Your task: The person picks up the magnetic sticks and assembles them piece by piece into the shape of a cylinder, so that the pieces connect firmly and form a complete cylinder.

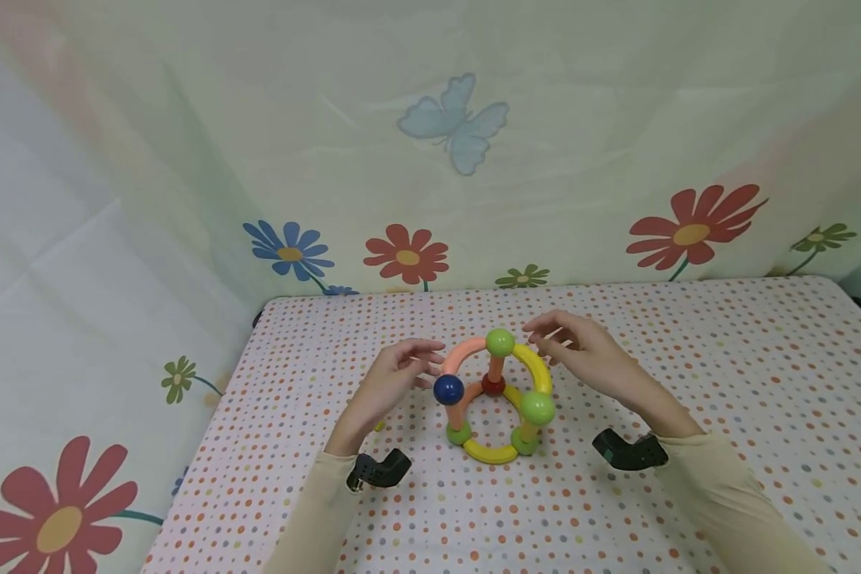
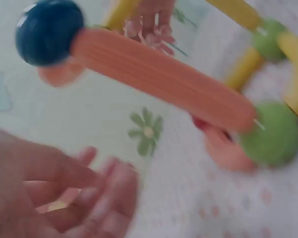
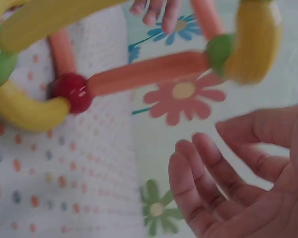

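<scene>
On the table stands a toy frame of balls joined by sticks. Curved orange and yellow sticks form its lower ring, with a red ball point(image 3: 72, 93) at the back and two green balls. Three uprights rise to a blue ball point(image 1: 448, 390), a green ball point(image 1: 500, 343) at the back and another green ball point(image 1: 537, 408) at the right. A curved orange stick point(image 1: 465, 351) and a curved yellow stick point(image 1: 533, 368) run along the top. Left of the blue ball, my left hand point(image 1: 395, 372) has loosely bent fingers, holding nothing. My right hand point(image 1: 581, 348) hovers beside the back green ball, likewise holding nothing.
A dotted cloth covers the table point(image 1: 689, 359). Behind it hangs a curtain point(image 1: 567, 159) printed with flowers and a butterfly. Next to my left wrist a small yellow piece point(image 1: 379, 426) shows, mostly hidden by the arm. Black camera mounts sit on both wrists.
</scene>
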A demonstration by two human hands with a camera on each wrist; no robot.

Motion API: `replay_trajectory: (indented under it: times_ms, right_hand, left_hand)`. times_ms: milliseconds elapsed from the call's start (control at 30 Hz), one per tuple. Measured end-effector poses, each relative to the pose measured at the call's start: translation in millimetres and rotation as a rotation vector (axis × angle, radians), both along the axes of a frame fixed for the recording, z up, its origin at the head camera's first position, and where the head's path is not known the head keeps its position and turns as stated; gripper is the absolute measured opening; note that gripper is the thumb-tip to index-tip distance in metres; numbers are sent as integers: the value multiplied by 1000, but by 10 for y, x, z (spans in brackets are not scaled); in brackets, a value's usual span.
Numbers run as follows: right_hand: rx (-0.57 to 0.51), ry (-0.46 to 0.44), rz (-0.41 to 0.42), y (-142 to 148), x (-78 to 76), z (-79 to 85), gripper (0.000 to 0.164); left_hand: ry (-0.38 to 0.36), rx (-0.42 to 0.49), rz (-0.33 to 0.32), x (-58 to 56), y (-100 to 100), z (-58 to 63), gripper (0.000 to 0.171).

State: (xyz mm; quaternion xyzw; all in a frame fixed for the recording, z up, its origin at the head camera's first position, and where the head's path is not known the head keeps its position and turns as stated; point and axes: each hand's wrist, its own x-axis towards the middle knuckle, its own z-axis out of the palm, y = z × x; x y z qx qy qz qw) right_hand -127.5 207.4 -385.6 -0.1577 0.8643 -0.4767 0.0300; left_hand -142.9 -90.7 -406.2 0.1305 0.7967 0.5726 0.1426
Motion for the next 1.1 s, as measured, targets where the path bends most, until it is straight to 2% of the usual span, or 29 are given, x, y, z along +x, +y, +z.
replay_trajectory:
  times_ms: [67,133,200,267,367,567,767,967,1100]
  right_hand:
    - [3,-45,49,35,-50,-121,34]
    - [-3,-92,113,45,-102,-243,39]
    - [-12,-120,168,30,-150,-350,41]
    - [-14,-132,200,-4,-189,-434,43]
    - [-37,-124,236,-78,-224,-519,40]
    - [-151,-119,371,-192,-245,-617,26]
    - [-159,-131,343,-233,-229,-635,15]
    - [-123,-108,306,-245,-233,-640,21]
    - [-102,-98,279,-232,-229,-640,21]
  left_hand:
    - [1,-93,-30,76,-49,-94,42]
    - [10,-180,-87,151,-67,-186,49]
    - [17,-227,-133,223,-49,-267,54]
    - [32,-240,-145,286,0,-337,57]
    - [70,-254,-105,368,104,-404,58]
    - [139,-300,15,508,273,-476,51]
    - [214,-322,57,542,367,-529,33]
    - [196,-335,64,519,361,-510,46]
    - [186,-330,67,483,352,-499,41]
